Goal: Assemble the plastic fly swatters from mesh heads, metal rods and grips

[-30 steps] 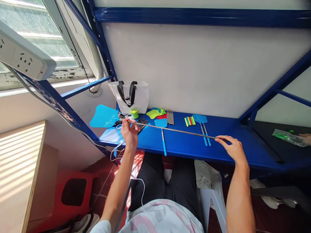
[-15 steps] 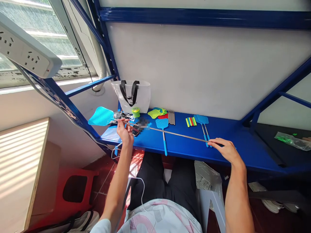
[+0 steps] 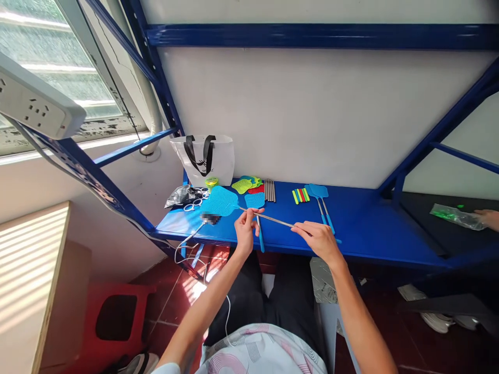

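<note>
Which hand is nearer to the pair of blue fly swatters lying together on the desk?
Right. The right hand is just in front of the paired blue fly swatters, near their handles; the left hand is farther left, near the held fly swatter's head.

4 blue flyswatters [image 3: 219, 201] are being counted. Also being logged: 1 white bag [image 3: 221, 158], 1 green tub [image 3: 211, 182], 1 power strip [image 3: 42, 101], 1 red stool [image 3: 83, 306]. Metal rods [image 3: 270, 190] are being left untallied, too small.
</note>
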Demonstrator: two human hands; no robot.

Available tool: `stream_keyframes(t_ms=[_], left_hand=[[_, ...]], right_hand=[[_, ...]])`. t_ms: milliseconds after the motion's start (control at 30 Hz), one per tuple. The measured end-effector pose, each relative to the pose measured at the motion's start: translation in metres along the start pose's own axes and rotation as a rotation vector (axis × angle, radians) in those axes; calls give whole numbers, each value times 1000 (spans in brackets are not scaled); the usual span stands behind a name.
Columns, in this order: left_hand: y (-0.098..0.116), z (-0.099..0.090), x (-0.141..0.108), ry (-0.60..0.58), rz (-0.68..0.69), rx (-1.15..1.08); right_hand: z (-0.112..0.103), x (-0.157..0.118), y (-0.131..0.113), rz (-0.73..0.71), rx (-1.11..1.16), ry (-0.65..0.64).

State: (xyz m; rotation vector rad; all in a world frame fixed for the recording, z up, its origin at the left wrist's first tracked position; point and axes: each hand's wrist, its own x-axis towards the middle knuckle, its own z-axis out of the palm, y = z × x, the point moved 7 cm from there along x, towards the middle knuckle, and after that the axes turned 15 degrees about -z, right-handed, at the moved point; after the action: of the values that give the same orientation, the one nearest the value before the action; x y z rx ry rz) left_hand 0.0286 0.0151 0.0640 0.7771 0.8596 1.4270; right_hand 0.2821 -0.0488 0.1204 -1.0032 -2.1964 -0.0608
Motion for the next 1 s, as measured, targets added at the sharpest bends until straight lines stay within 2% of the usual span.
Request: stream_keyframes(t_ms=[167, 267, 300, 400, 700, 833, 1000], left_hand=[[-20, 16, -22, -87, -54, 77], [-38, 34, -40, -205, -138, 157], [-44, 42, -44, -286, -195, 185], [-46, 49, -45, -389, -264, 235], [-5, 25, -12, -346, -172, 174], [-2, 21, -10, -262, -130, 147], [-12, 26, -18, -215, -78, 70]], right_hand=[[8, 1, -18, -8, -37, 19], [22, 3, -27, -24, -9, 7], [27, 3, -29, -24, -1, 9], [35, 5, -32, -15, 24, 20], [34, 13, -35, 65, 231, 28], [40, 12, -36, 90, 320, 50], [54, 12, -39, 111, 364, 118]])
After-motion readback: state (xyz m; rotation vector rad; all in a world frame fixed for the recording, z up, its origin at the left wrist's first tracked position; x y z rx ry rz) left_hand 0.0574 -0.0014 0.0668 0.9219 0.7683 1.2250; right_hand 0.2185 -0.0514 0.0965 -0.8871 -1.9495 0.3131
